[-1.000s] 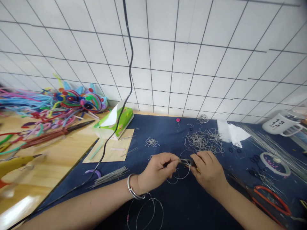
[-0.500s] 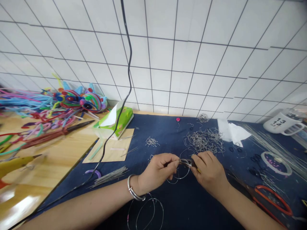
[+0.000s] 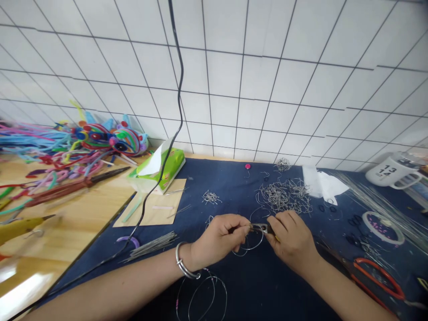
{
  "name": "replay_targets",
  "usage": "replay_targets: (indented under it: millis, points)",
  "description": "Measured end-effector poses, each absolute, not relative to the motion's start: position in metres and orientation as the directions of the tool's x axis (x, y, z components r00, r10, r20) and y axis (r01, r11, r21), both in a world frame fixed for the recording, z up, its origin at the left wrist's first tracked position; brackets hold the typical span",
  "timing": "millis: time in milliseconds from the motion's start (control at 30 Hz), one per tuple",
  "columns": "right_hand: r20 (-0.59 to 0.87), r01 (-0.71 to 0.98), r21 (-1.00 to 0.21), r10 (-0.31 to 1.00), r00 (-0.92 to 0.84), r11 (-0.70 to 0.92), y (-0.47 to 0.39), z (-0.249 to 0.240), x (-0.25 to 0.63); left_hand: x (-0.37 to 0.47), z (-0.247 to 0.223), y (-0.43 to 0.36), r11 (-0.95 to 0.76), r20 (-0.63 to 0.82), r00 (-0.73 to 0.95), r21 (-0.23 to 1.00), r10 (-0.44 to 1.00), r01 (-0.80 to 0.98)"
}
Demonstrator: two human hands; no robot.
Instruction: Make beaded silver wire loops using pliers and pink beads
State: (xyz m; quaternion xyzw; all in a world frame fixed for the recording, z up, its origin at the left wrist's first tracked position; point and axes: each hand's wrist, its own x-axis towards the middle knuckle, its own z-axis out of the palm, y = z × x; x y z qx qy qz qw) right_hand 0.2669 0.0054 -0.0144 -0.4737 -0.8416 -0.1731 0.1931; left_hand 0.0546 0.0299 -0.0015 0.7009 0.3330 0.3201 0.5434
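Observation:
My left hand [image 3: 223, 234] pinches a thin silver wire ring [image 3: 257, 248] between thumb and fingers. My right hand [image 3: 291, 238] is wrapped round small pliers [image 3: 264, 228], whose dark jaws reach left to the wire near my left fingertips. Most of the pliers' handles are hidden in my palm; a bit of yellow shows. Below my left wrist lie larger wire hoops [image 3: 214, 290] with a few pink beads. Just beyond my hands is a tangled heap of bent wire pieces [image 3: 282, 196], with a smaller pile of short wires [image 3: 211, 197] to its left.
Orange-handled scissors [image 3: 377, 278] and a round dish of pink beads [image 3: 383, 228] lie right. A white mug [image 3: 394, 171] stands by the tiled wall. A green tissue pack [image 3: 170, 167], a black cable [image 3: 147, 203] and a bundle of straight wires [image 3: 154, 245] are on the left.
Both hands keep nearly the same place and grip. The wire ring at the pliers' jaws has turned slightly, and the whole view has shifted a little.

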Motion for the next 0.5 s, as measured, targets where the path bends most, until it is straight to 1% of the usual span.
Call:
replay_targets:
  millis: [233,500]
  points:
    - [0.489,0.856,0.096,0.725,-0.485,0.508,0.0059,-0.0187,0.2678,0.0553,-0.0017,0.0296,-0.179,0.091,0.562,0.978,0.822,0.103]
    - [0.506,0.868,0.039,0.739,-0.445,0.495,0.0041,-0.0209,0.2631,0.0570,-0.0034,0.0261,-0.192,0.135,0.500,0.979,0.856,0.065]
